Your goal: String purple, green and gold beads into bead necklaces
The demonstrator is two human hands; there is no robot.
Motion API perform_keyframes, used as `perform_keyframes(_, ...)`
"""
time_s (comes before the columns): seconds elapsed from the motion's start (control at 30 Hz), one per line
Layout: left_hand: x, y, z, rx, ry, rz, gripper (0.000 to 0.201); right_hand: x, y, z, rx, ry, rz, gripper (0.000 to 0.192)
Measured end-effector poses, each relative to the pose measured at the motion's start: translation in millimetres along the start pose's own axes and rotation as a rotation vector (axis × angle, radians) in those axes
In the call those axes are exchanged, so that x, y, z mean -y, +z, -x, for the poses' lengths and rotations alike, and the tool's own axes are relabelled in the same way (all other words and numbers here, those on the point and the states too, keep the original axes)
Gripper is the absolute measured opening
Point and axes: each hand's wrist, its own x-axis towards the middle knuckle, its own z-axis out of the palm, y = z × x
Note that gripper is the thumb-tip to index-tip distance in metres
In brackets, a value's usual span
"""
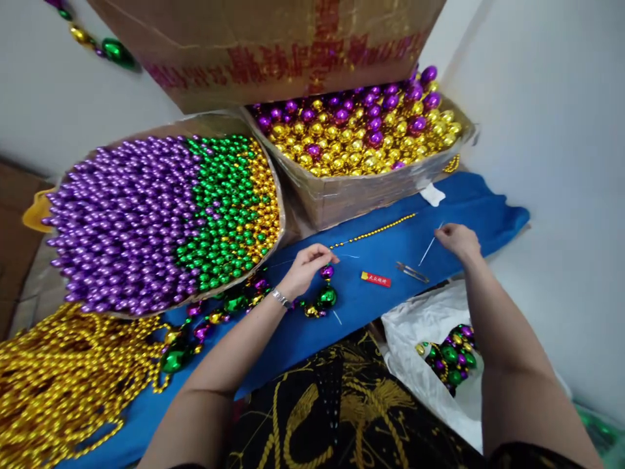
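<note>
My left hand (306,268), with a metal watch or bracelet at the wrist, pinches a thin white thread (349,256) whose loose end sticks out past the fingertips. Just below those fingers is a strand of large purple, green and gold beads (327,297), lying on the blue cloth (303,339). My right hand (458,241) is closed on a thin white needle-like stick (428,250) that slants down to the left. Between the hands lie a small red and yellow packet (375,279), metal thread snips (413,272) and a string of small gold beads (378,230).
A box of purple, green and gold beads (131,215) stands at the left. Behind the cloth is a box of gold and purple balls (342,137). Gold bead strands (63,391) are heaped front left. A white bag (405,326) of bead strands sits below my right arm.
</note>
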Motion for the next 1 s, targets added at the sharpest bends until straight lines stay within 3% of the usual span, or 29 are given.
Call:
perform_keyframes(0.23,-27,14.6,1,0.002,0.010,-0.147,0.033,25,25,-37,0.053,-0.274,0.210,0.035)
perform_keyframes(0.4,-43,16.3,6,-0.021,0.058,-0.132,0.034,41,39,-50,0.094,-0.398,0.152,0.029)
perform_keyframes(0.53,-49,11.6,13,-0.074,0.039,-0.004,0.032,47,28,-45,0.098,-0.385,-0.014,0.024)
perform_keyframes(0.63,-49,10.2,16,-0.076,0.010,0.109,0.031,57,0,-25,0.150,-0.396,-0.153,0.022)
perform_keyframes(0.7,-50,11.3,16,-0.076,0.012,0.158,0.029,68,-31,-3,0.159,-0.464,-0.243,0.019)
perform_keyframes(0.77,-51,13.2,16,-0.076,0.021,0.171,0.027,82,-70,24,0.047,-0.644,-0.354,0.022)
perform_keyframes(0.9,-56,15.6,20,-0.092,0.061,0.134,0.027,117,-148,78,-0.210,-0.894,-0.299,0.031)
perform_keyframes(1.0,-64,14.8,25,-0.118,0.098,0.151,0.030,142,-181,108,-0.262,-1.004,-0.259,0.030)
